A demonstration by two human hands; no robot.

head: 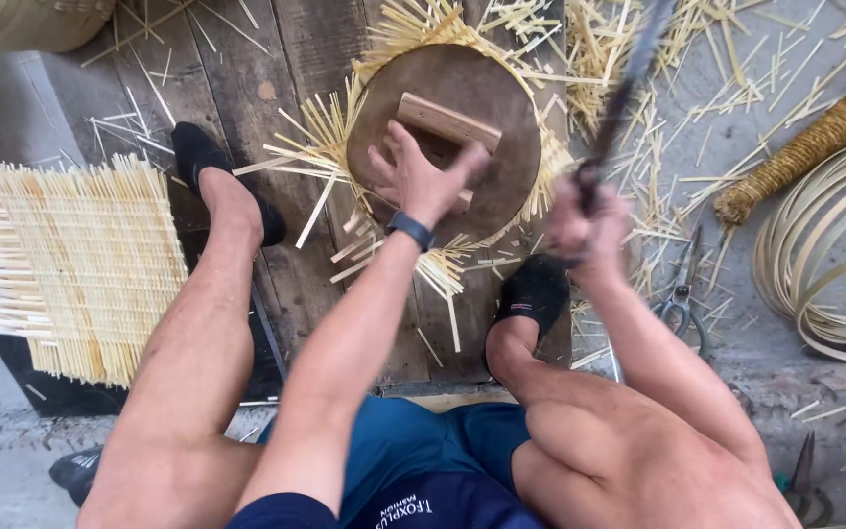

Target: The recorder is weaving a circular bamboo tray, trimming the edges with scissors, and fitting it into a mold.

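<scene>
Bare-armed person wears blue shorts (413, 460), black shoes (536, 289) and a dark wristband (409, 230).

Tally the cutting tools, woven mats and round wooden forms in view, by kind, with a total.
Long blade in the right hand: 1
Scissors or shears on the ground: 2
Woven mat: 1
Round wooden form under the left hand: 1
Total: 5
</scene>
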